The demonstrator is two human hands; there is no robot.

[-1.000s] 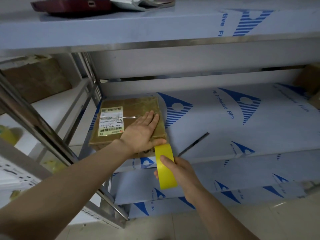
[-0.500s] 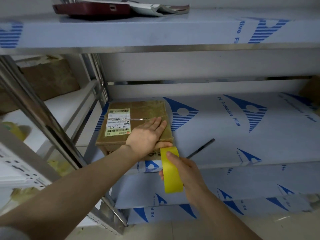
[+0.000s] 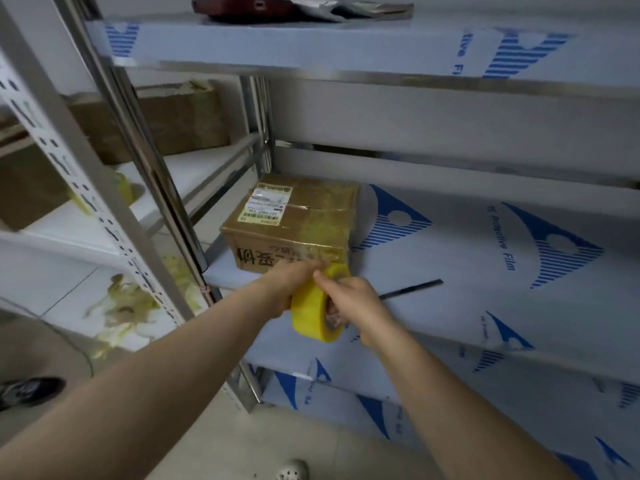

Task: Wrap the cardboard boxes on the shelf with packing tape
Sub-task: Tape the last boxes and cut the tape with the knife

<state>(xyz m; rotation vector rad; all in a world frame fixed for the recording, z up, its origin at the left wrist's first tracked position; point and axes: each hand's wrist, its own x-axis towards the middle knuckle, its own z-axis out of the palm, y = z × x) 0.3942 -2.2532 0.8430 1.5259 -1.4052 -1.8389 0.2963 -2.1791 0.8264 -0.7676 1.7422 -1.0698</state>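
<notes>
A brown cardboard box (image 3: 298, 220) with a white shipping label and glossy tape over its top sits at the left end of the middle shelf (image 3: 450, 271). In front of its lower right corner both hands meet on a yellow tape roll (image 3: 313, 306). My right hand (image 3: 353, 303) grips the roll from the right, thumb on its top edge. My left hand (image 3: 287, 285) holds the roll's left side, its fingers hidden behind the roll. The tape's free end runs up to the box's front face.
A thin dark strip (image 3: 410, 289) lies on the shelf to the right of the box. An upper shelf (image 3: 311, 46) overhangs, bearing a dark red item (image 3: 242, 8). A perforated metal upright (image 3: 86, 202) and neighbouring shelves with boxes stand at left. Shoes show on the floor.
My left hand has come off the box top and down to the tape roll in front of the box. The view has shifted lower and to the left.
</notes>
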